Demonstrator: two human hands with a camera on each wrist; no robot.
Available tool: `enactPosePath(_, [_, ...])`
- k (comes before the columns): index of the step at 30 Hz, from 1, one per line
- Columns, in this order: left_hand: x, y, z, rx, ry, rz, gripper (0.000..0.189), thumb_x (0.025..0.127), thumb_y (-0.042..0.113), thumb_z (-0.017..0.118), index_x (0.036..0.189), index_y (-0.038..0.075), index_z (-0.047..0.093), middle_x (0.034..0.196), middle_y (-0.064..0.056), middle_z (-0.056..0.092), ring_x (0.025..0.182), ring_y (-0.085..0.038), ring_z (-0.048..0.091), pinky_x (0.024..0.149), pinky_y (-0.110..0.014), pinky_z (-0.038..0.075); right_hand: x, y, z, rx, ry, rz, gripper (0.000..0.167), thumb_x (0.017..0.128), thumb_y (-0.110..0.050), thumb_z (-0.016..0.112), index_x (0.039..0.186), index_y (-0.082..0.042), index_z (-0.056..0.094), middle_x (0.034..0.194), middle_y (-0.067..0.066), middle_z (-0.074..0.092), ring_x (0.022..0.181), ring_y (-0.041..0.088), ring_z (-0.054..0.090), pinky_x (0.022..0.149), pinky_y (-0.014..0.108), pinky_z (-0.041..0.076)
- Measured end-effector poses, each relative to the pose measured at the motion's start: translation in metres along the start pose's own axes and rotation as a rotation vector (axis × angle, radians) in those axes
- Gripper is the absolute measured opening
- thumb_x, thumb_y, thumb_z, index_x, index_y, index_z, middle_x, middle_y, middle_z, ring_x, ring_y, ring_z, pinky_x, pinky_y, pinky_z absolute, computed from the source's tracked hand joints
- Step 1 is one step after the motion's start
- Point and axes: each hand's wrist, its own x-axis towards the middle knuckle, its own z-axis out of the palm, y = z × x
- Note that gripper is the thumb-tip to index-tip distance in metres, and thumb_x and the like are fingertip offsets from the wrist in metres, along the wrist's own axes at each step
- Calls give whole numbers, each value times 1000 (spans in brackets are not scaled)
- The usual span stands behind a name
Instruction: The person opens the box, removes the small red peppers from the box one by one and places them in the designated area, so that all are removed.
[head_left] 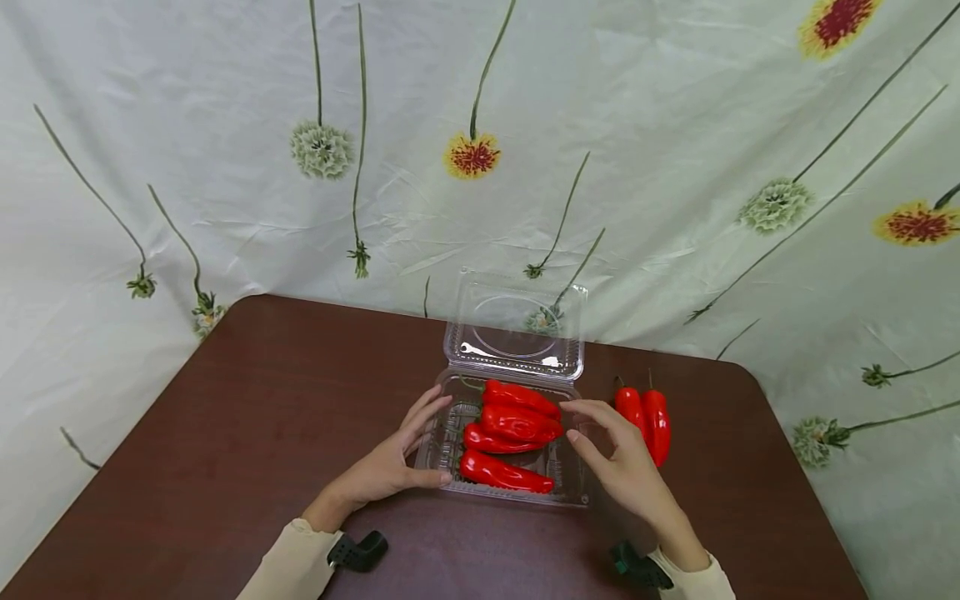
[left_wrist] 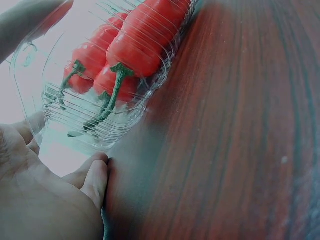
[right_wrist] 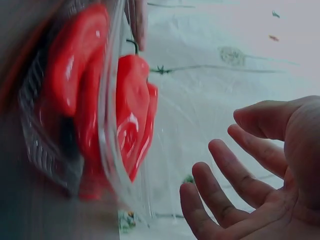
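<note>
A clear plastic clamshell container (head_left: 510, 502) lies on the table with its lid raised at the back. Several glossy red peppers (head_left: 521, 423) lie crosswise in its base, their green stems to the left. My left hand (head_left: 386, 467) rests at the container's left side, thumb by the near corner and fingers spread along the edge. In the left wrist view, pepper stems (left_wrist: 119, 85) show through the ribbed wall. Beside the container's right edge is my right hand (head_left: 618, 458), its fingers loosely bent. Nothing is in that hand (right_wrist: 250, 195) in the right wrist view.
Two more red peppers (head_left: 656, 425) lie side by side on the table, just right of my right hand. The upright lid (head_left: 517, 333) stands close to the flower-printed cloth (head_left: 405, 192) behind the brown table (head_left: 247, 433).
</note>
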Motion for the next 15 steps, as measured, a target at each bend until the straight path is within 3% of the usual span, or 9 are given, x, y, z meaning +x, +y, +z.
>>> enactPosePath(5, [0, 0, 0, -4, 0, -2, 99, 86, 15, 79, 162, 16, 15, 169, 1, -8, 152, -42, 11, 117, -66, 13, -1, -5, 11, 25, -64, -35, 38, 94, -10, 71, 130, -10, 64, 125, 7, 66, 105, 27, 64, 88, 35, 55])
enactPosePath(10, [0, -1, 0, -7, 0, -4, 99, 86, 14, 79, 162, 16, 15, 169, 0, -8, 152, -43, 10, 117, -67, 12, -2, -6, 24, 6, -107, -100, 38, 91, -5, 72, 128, -10, 65, 125, 5, 66, 109, 28, 63, 92, 38, 54])
enactPosePath(15, [0, -1, 1, -5, 2, -1, 99, 87, 14, 78, 162, 15, 15, 169, 0, -8, 152, -44, 10, 117, -68, 12, -2, -7, 35, -25, -143, -142, 39, 89, -3, 73, 127, -11, 66, 124, -1, 66, 110, 21, 62, 94, 38, 53])
